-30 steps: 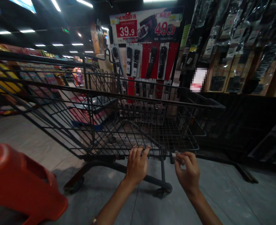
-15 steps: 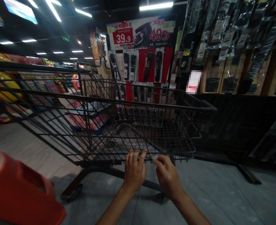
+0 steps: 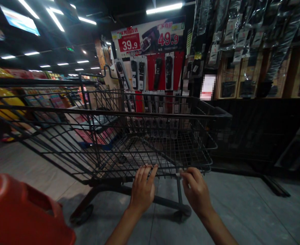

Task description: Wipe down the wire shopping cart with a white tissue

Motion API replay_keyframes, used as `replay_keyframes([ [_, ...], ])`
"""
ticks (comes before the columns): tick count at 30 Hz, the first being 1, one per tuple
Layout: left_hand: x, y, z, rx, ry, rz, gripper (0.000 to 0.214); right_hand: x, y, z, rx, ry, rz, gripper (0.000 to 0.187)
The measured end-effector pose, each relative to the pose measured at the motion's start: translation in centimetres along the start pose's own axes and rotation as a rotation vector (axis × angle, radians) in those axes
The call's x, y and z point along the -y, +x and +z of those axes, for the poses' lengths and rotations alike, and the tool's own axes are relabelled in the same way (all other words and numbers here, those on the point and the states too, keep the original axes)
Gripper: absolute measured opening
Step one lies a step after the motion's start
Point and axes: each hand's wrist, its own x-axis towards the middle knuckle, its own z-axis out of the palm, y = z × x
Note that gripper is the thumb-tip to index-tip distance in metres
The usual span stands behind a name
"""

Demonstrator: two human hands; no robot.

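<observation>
A black wire shopping cart (image 3: 139, 113) stands side-on before me, its basket holding nothing that I can see. My left hand (image 3: 143, 187) is at the basket's lower edge, fingers stretched and slightly apart, fingertips against or just in front of the wires. To its right, my right hand (image 3: 197, 190) is closed in a pinch at the same lower edge. A small whitish piece (image 3: 180, 173) shows at its fingertips, too small to identify. A thin ring is on one right finger.
An orange-red plastic stool (image 3: 9, 211) stands at lower left. Behind the cart, a rack holds packaged belts (image 3: 168, 72) under a price sign (image 3: 150, 39). Wooden display boxes (image 3: 228, 80) line the right wall. Stacked packs (image 3: 99, 134) sit on the floor beyond the cart.
My right hand has moved to the right along the basket's lower edge, widening the space between my hands. My left hand has shifted slightly left in the view, keeping its pose.
</observation>
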Motion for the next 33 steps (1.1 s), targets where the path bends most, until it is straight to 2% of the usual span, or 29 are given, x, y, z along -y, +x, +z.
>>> replay_keyframes([
  [5,0.1,-0.6,-0.9,0.02,-0.028,0.043,0.068,-2.2,-0.4,-2.0,-0.084,-0.113,0.132,0.012],
  [8,0.2,-0.8,-1.6,-0.061,-0.036,0.004,0.069,-2.4,-0.1,-3.5,-0.168,-0.159,0.204,0.008],
  [11,0.6,-0.2,-2.3,-0.213,-0.006,-0.049,0.073,-0.7,1.4,-4.3,-0.232,-0.101,0.127,0.015],
  [14,1.4,1.3,-3.0,-0.329,0.009,-0.083,0.076,1.7,3.4,-3.7,-0.202,0.024,-0.041,0.029],
  [16,1.9,2.5,-3.3,-0.296,0.011,-0.094,0.067,2.7,4.3,-2.6,-0.125,0.081,-0.093,0.034],
  [18,2.3,3.2,-3.3,-0.198,0.01,-0.073,0.049,2.7,4.4,-1.5,-0.059,0.096,-0.096,0.034],
  [20,2.3,3.3,-2.9,-0.093,0.0,-0.014,0.035,2.0,3.8,-0.7,-0.02,0.086,-0.107,0.032],
  [22,2.2,2.7,-2.1,-0.026,-0.012,0.046,0.032,0.8,2.9,-0.6,-0.011,0.076,-0.097,0.03],
  [25,1.7,1.6,-0.8,-0.01,-0.002,0.054,0.036,-0.9,1.8,-1.8,-0.061,0.024,0.036,0.024],
  [28,1.4,1.1,-0.1,-0.031,0.009,0.023,0.037,-1.2,2.2,-3.7,-0.161,-0.043,0.139,0.018],
  [31,1.2,1.2,-0.1,-0.037,-0.008,0.008,0.039,0.2,4.5,-5.0,-0.238,-0.021,0.081,0.021],
  [33,1.0,1.3,-0.2,-0.026,-0.024,-0.009,0.042,1.6,6.7,-4.9,-0.244,0.035,0.005,0.027],
])
